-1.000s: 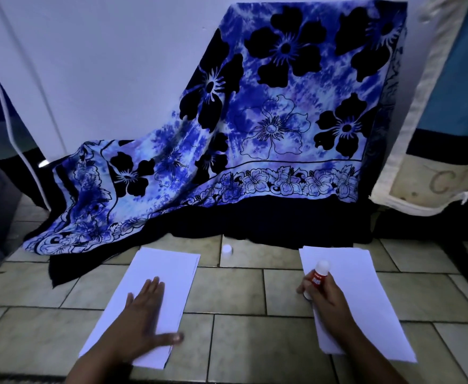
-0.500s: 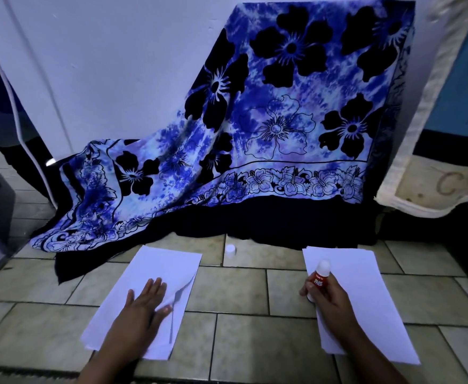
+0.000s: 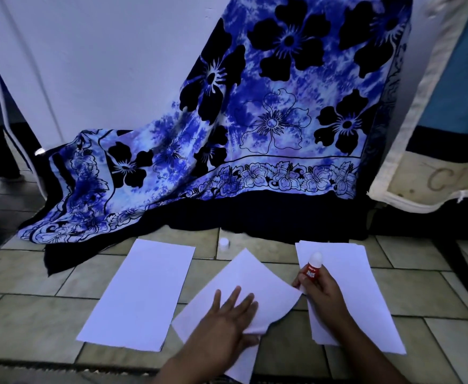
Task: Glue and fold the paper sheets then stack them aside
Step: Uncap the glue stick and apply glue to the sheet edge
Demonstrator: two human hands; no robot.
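Left hand (image 3: 227, 320): left of paper stack (image 3: 371, 300), fingers splayed atop loose sheet (image 3: 255, 275), thumb pinching beneath.
Right hand (image 3: 323, 296): over paper stack, fingers clamped round glue stick (image 3: 312, 268).

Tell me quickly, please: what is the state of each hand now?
Left hand: holding a loose paper sheet, fingers flat on top, thumb under its edge.
Right hand: closed around the glue stick, uncapped.
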